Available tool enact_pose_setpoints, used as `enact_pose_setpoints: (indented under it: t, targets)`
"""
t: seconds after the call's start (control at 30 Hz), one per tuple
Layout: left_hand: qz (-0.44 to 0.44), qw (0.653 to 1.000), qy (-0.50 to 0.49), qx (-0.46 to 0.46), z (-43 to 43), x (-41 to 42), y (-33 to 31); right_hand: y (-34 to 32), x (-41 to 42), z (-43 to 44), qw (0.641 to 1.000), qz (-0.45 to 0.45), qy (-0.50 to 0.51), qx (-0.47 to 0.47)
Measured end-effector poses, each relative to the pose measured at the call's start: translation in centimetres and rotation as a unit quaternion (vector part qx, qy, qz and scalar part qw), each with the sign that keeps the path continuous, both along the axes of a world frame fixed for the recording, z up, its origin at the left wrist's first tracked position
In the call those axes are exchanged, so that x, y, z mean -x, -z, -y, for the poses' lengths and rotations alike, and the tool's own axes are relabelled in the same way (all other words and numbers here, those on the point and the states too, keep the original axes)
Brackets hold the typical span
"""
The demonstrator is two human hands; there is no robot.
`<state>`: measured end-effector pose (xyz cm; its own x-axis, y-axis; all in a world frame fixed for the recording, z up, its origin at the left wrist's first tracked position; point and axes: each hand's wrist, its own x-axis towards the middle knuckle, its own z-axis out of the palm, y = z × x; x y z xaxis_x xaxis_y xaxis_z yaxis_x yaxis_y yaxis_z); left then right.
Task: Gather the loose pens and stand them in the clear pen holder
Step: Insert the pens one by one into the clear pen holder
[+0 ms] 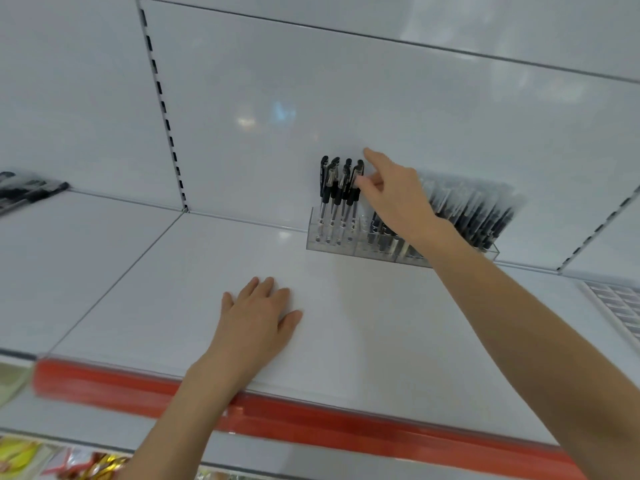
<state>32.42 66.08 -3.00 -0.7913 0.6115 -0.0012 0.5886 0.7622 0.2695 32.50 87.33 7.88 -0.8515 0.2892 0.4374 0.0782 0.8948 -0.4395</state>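
A clear pen holder (329, 242) stands at the back of the white shelf (173, 289), against the rear panel. Several black pens (334, 188) stand upright in its left end; more dark pens sit low in its middle, partly hidden by my arm. My right hand (394, 195) reaches over the holder. Its thumb touches the rightmost standing pen (356, 173), and the index finger points straight up past the pen tops. My left hand (256, 317) rests flat on the shelf in front of the holder, fingers spread, holding nothing.
Packaged black pens (481, 209) lean on the rear panel behind the holder's right end. More pen packs (27, 190) lie at the far left. A red price strip (311, 424) runs along the shelf's front edge. A white grid tray (620, 306) sits at right. Snack packets (86, 465) lie below.
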Motion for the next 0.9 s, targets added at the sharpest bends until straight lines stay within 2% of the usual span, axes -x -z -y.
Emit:
enact_pose_setpoints:
  t: [0.1,0.2,0.37,0.47,0.57,0.9]
  targets:
    - [-0.028,1.0,-0.002,-0.012,1.8,0.1,-1.4,0.1,-1.5,0.0,1.0,-0.012,-0.011,0.009]
    - [-0.07,0.994,-0.039,-0.075,4.7,-0.2,-2.1,-0.2,-2.1,1.0,0.998,0.037,-0.032,-0.029]
    - [-0.125,0.98,-0.093,-0.123,9.5,-1.1,-2.3,-0.1,-1.9,5.7,0.991,0.044,-0.126,-0.032]
    - [-0.125,0.973,-0.135,-0.139,12.6,-1.9,-3.0,-0.2,-0.9,9.5,0.981,0.064,-0.177,-0.05]
    - [-0.157,0.97,-0.143,-0.122,16.8,-2.3,-2.8,0.0,0.5,14.3,0.975,0.059,-0.207,-0.058]
    - [-0.125,0.969,-0.212,-0.024,37.8,-4.3,-1.5,4.3,3.1,35.7,0.948,0.077,-0.309,-0.005]
